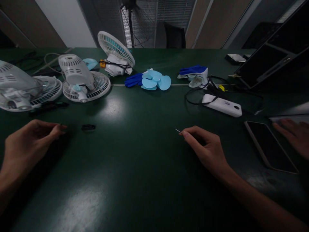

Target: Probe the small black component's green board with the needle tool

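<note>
My right hand [205,146] is closed in a pinch, above the green table [135,154]. A thin silvery metal pin [178,130] sticks out from between its thumb and fingertips; the rest of it is hidden. On the left side, my left hand [31,141] also pinches, thumb against fingers, with something small and dark at the tips that I cannot make out. Close to those fingertips a small black part [88,127] lies on the table.
White fans [82,77] lie at the left, with another fan [116,53] behind. A light-blue fan blade [156,80], blue gloves [194,71] and a white power strip [222,104] line the back. Rightward are a phone [270,145] and another person's hand [293,133].
</note>
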The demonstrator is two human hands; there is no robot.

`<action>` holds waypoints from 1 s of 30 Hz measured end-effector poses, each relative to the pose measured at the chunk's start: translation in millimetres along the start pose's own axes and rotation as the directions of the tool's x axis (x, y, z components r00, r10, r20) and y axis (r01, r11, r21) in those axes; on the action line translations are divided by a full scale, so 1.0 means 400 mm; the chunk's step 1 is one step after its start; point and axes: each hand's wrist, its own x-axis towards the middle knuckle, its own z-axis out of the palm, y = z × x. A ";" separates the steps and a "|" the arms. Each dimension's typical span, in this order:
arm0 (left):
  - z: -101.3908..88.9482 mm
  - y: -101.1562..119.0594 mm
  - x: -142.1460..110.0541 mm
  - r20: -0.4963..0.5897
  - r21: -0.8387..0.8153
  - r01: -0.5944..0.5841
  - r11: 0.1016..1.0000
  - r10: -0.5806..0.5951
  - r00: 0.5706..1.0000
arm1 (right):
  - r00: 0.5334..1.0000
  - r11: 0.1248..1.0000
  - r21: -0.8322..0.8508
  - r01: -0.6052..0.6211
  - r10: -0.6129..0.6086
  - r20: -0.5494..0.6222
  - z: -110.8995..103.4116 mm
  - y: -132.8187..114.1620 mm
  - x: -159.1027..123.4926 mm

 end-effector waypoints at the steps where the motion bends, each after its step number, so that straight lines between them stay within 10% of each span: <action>1: 0.001 0.016 -0.007 0.009 -0.047 0.018 0.999 -0.017 1.000 | 1.000 1.000 -0.001 0.001 -0.001 -0.001 0.001 0.000 0.001; 16: 0.036 0.147 -0.040 0.013 -0.151 -0.076 0.986 0.079 0.997 | 1.000 1.000 -0.009 0.016 -0.016 0.010 0.010 0.003 0.012; 30: 0.059 0.139 -0.031 0.090 -0.116 -0.392 0.913 0.402 0.911 | 1.000 0.999 -0.038 -0.001 0.002 0.023 0.004 -0.008 0.012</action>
